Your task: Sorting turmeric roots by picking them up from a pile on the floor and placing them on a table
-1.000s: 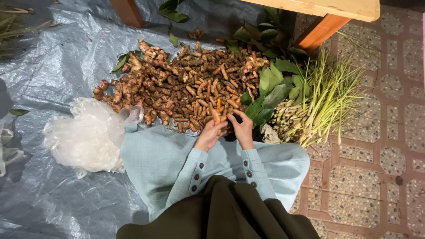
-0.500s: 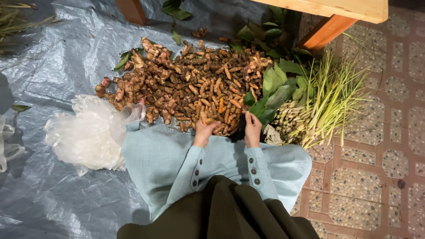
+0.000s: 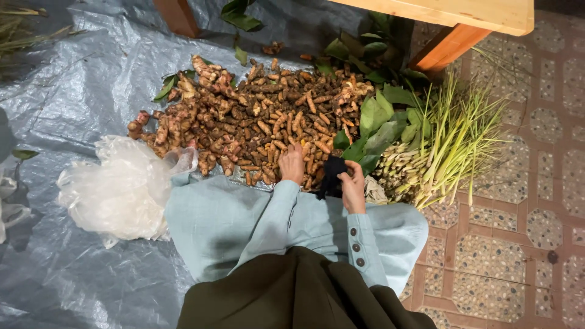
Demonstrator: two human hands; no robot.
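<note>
Seen from above, at frame centre: left hand (image 3: 292, 164) laid palm-down on the near edge of the heap of brown and orange roots (image 3: 256, 125), fingers curled among the pieces; whether closed around any one of them could not be told. Right hand (image 3: 353, 189) just to the right, pinched shut on a small black bag (image 3: 332, 173), held against the lower right edge of the heap. Roots spread across the middle and upper centre of the frame on a grey-blue plastic sheet (image 3: 73, 79). Touching the heap on its right, broad green leaves (image 3: 378, 125); further right, a bundle of lemongrass stalks (image 3: 451, 146) lying partly on the patterned tile floor (image 3: 536, 183). At centre left, a crumpled clear plastic bag (image 3: 116, 189), just beside the pale blue garment (image 3: 225, 219). Along the top right, a wooden table (image 3: 469, 15) with slanted legs.
</note>
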